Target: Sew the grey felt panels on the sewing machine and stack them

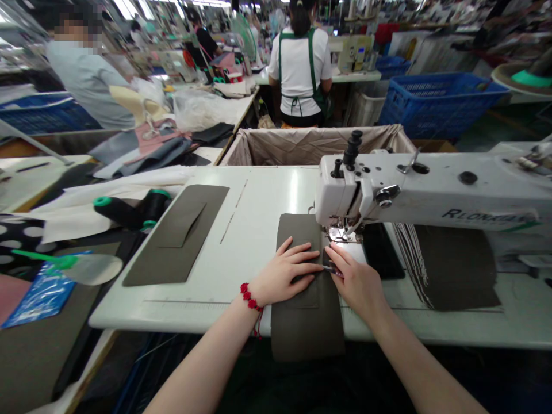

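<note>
"What lay leftmost?"
"From my remote station, I saw a flat, dark olive-grey patched panel (176,256) by the pale-green worktop's (245,247) left edge."
"And the hands?"
"The left hand (280,279) lay spread, gripping nothing, on a second olive-grey panel (308,336) overhanging the front edge. The right hand (360,287) grasped a small metal-tipped tool (327,268), mostly hidden, below the white sewing machine (426,187)."

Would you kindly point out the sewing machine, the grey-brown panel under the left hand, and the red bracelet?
Sewing machine (425,185): head view, on the side of its white arm.
Grey-brown panel (308,332): head view, on its bare near end.
Red bracelet (247,295): head view, midway along its visible band.
</note>
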{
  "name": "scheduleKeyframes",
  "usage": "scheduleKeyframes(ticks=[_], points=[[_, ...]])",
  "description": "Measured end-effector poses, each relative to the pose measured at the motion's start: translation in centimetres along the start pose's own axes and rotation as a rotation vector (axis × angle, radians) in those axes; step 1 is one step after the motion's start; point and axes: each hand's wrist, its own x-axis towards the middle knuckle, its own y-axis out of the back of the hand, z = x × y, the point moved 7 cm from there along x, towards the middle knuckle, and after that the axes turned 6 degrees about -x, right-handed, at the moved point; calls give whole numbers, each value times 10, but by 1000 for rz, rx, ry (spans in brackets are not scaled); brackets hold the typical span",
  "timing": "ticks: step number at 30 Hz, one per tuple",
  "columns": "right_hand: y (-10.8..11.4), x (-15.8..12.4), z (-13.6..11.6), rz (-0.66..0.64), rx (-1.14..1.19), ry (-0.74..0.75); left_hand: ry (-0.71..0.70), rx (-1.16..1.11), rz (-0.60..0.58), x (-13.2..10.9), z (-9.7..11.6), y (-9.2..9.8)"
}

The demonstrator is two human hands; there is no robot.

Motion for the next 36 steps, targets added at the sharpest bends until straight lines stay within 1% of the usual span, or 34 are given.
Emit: scheduleKeyframes(ticks=[12,17,22,36], points=[[-1,-1,-1,5,5,-3,14,38,-4,0,-4,-2],[-1,0,-1,4,7,-2,21,56,37,0,-2,0],[-1,0,0,17,1,2,73,43,98,-1,-4,2],[-2,0,0,28,-1,18,88,25,107,0,-6,-1]])
